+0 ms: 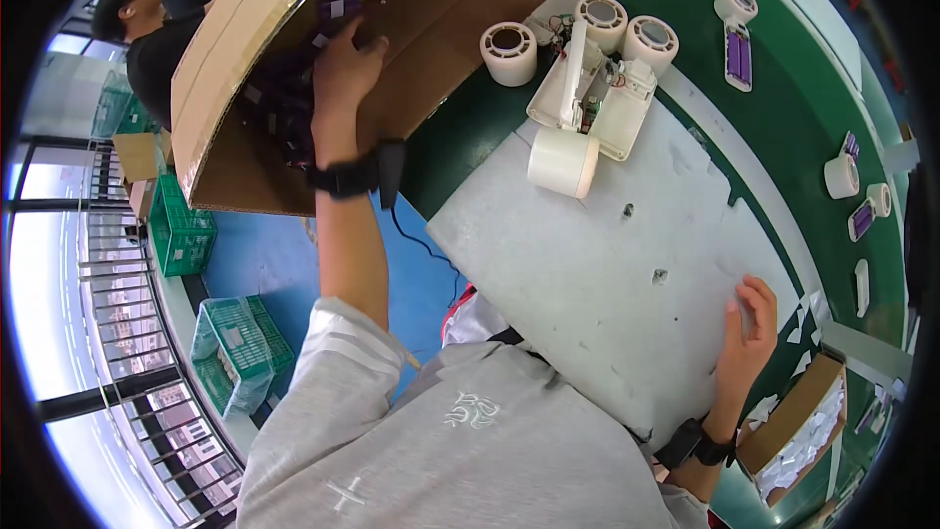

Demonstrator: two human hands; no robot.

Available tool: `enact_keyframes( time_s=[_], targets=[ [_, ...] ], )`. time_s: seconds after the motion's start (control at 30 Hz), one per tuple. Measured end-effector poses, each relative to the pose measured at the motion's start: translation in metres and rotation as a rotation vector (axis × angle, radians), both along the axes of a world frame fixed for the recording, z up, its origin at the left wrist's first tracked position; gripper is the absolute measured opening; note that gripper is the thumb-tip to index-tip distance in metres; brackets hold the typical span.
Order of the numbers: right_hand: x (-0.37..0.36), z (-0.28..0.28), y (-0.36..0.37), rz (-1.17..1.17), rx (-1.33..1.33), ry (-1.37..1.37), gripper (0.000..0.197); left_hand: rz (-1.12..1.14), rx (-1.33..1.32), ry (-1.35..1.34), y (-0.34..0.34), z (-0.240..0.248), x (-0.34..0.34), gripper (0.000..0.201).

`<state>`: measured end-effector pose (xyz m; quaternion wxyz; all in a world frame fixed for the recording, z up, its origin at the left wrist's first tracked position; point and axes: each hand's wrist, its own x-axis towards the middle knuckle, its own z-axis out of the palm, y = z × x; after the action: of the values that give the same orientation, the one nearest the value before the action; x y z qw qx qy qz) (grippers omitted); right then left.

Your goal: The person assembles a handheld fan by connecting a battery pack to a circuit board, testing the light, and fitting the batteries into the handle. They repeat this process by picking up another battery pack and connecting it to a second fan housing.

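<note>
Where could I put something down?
On the flat grey board, between the white plastic housings and the right hand. It's crowded around those housings and inside the brown cardboard box, where purple blocks lie by the left hand.

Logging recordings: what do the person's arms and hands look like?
Left hand and right hand are gloveless, with black wrist straps; a thin black cable hangs from the left one. The sleeves are short and grey, the left pale-striped.

From the right hand (748,335), grey board (676,220) runs free to the obstructing white housings (627,108).
</note>
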<state>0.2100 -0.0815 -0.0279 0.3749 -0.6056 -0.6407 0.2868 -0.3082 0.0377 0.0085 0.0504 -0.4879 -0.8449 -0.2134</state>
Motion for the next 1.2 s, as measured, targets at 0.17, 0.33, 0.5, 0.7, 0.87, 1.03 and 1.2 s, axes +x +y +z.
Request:
enact_keyframes(
  time_s=[0.17, 0.33, 0.5, 0.7, 0.87, 1.03, 1.2],
  targets=[
    [0.001, 0.0, -0.001, -0.002, 0.015, -0.006, 0.017, 0.068, -0.214, 0.027, 0.046, -0.031, -0.061, 0.059],
    [0.002, 0.004, 0.0, 0.035, 0.027, -0.002, 0.017, -0.058, -0.035, 0.064, 0.036, -0.057, -0.11, 0.035],
    [0.009, -0.004, -0.012, 0.026, -0.034, 0.435, 0.034, -0.351, 0.27, -0.634, -0.024, 0.051, 0.086, 0.036],
    [-0.039, 0.017, -0.012, 0.026, -0.252, 1.158, 0.055, -1.077, 0.197, -0.867, -0.08, 0.069, 0.203, 0.063],
    [0.004, -0.014, -0.007, 0.173, -0.416, 1.448, 0.045, -0.749, 0.041, -0.36, -0.031, 0.037, 0.188, 0.064],
    [-0.006, -0.005, -0.008, 0.137, -0.418, 1.26, 0.038, -0.578, -0.23, -0.455, -0.002, 0.035, 0.188, 0.058],
    [-0.005, -0.005, -0.009, 0.126, -0.447, 1.278, 0.038, -0.639, -0.196, -0.437, -0.017, 0.052, 0.177, 0.06]
  ],
)
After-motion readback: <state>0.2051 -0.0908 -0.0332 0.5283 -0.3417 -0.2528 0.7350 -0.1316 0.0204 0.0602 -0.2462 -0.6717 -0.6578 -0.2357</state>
